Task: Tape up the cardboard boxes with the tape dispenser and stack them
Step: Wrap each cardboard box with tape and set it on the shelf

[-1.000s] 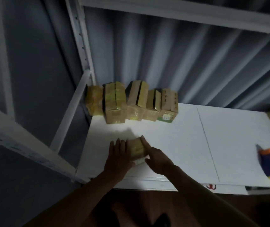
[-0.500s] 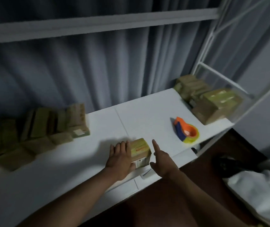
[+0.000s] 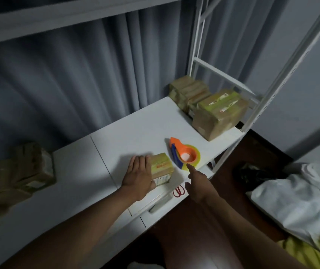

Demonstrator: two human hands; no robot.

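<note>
Small cardboard box (image 3: pixel 161 168) sits on the white table (image 3: pixel 81 183) near its front edge, between the two hands. Left hand (image 3: pixel 138 177) lies flat against the box's left side, fingers straight, thumb at the near face. Right hand (image 3: pixel 198 186) is open, holding nothing, index fingertip just short of the tape dispenser (image 3: pixel 183 155), which lies just right of the box. Stacked boxes (image 3: pixel 209 105) stand well beyond the right hand; blurred boxes (image 3: pixel 17 175) far left of the left hand.

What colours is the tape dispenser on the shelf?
The tape dispenser is orange and blue with a yellow tape roll, seen in the head view.
</note>
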